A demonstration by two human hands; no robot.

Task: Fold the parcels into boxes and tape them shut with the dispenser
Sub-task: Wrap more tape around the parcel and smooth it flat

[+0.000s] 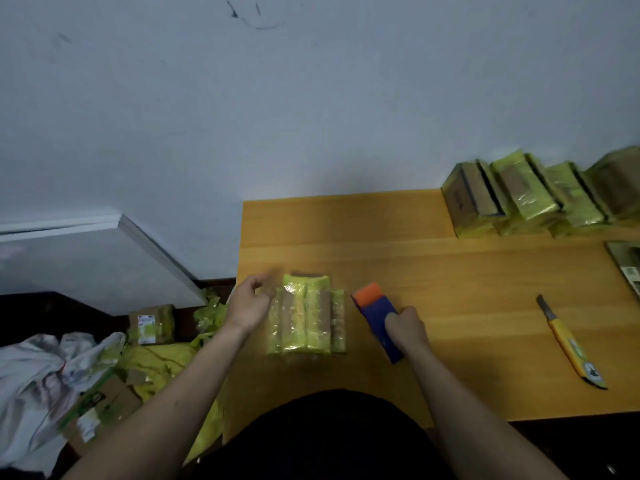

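Observation:
A small cardboard box [306, 315] wrapped in strips of yellow-green tape lies on the wooden table [450, 271] in front of me. My left hand [249, 303] hovers just left of the box, fingers loosely curled, holding nothing I can make out. To the right of the box, my right hand [405, 327] grips the handle of the blue tape dispenser [375, 313], whose orange front end points away from me and rests on the table.
Several taped boxes [519, 195] stand in a row at the table's back right. A yellow utility knife [568, 341] lies to the right. On the floor at left lie cardboard parcels [152, 323], yellow tape scraps and a grey sack [38, 375]. A white board [104, 258] leans against the wall.

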